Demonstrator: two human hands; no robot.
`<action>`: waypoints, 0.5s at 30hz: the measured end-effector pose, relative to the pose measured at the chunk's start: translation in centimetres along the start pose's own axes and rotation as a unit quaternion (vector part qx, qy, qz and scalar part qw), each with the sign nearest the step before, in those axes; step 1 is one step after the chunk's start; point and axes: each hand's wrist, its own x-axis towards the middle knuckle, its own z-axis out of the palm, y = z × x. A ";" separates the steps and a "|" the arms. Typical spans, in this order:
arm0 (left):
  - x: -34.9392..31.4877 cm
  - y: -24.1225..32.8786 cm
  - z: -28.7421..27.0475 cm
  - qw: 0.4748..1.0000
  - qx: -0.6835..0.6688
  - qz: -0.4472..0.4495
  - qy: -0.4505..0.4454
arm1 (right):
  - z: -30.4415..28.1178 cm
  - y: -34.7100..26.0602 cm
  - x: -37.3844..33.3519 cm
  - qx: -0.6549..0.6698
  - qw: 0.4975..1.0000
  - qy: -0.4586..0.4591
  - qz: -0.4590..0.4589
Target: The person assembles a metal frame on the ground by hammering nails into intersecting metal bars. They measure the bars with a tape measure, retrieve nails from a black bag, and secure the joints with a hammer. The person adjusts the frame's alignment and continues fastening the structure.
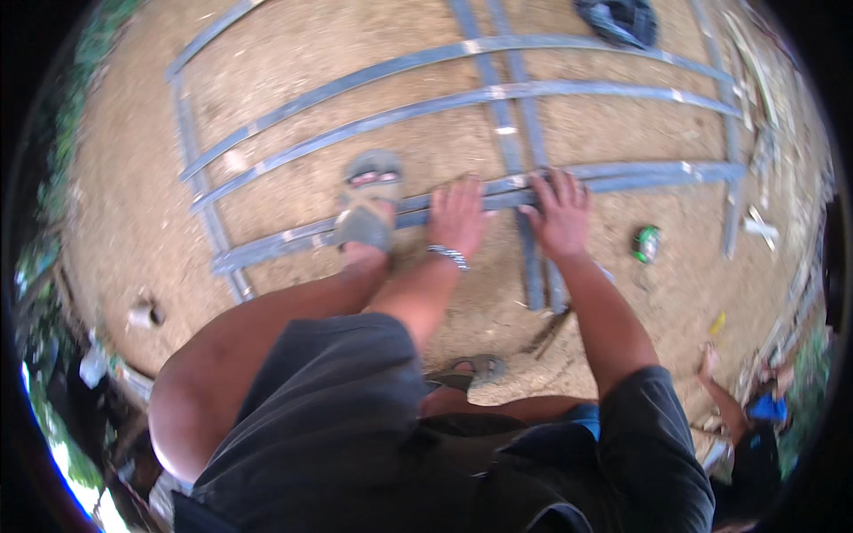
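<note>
Fingers of both hands lie spread and flat on a grey metal frame that rests on bare sandy ground. Nothing is gripped or lifted; the palms press down on the frame's nearest long bar, just where two upright bars cross it.

Left hand sits on that bar to the left of the crossing, fingers open and pointing away from the body, with a silver bracelet round the wrist. Right hand rests right at the crossing, fingers likewise open (whether the fingertips curl over the far edge of the bar I cannot tell).

Just beside the left hand, a foot in a grey sandal stands on the same bar. The other sandal is planted on the ground nearer the body, below the frame's lower end.

Off to the right of the right hand, apart from the frame, a small green can lies on the sand; its contents cannot be seen. A dark bundle of cloth lies at the frame's far end. At the lower right, another person's arm reaches down to the ground.
</note>
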 end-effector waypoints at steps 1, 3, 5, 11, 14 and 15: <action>-0.1 -0.3 -0.3 0.999 -0.017 0.001 0.031 | -0.4 -0.4 0.2 -0.004 1.000 0.009 0.000; -0.3 0.0 -0.5 0.997 -0.045 0.006 0.065 | -0.5 0.4 0.4 0.022 1.000 0.011 0.000; -0.2 0.0 -0.7 0.995 -0.060 0.007 0.076 | -1.5 1.1 0.8 0.075 0.996 0.027 0.032; -0.2 -0.1 -1.0 0.995 -0.059 0.017 0.083 | -2.5 3.0 1.7 0.040 0.999 0.010 0.011; -0.4 -0.3 -0.7 0.995 -0.048 0.013 0.086 | -2.4 2.7 1.7 0.033 0.999 -0.002 0.009; -0.4 -0.5 -0.6 0.995 -0.049 0.014 0.086 | -2.3 2.7 1.7 0.032 0.999 -0.001 0.007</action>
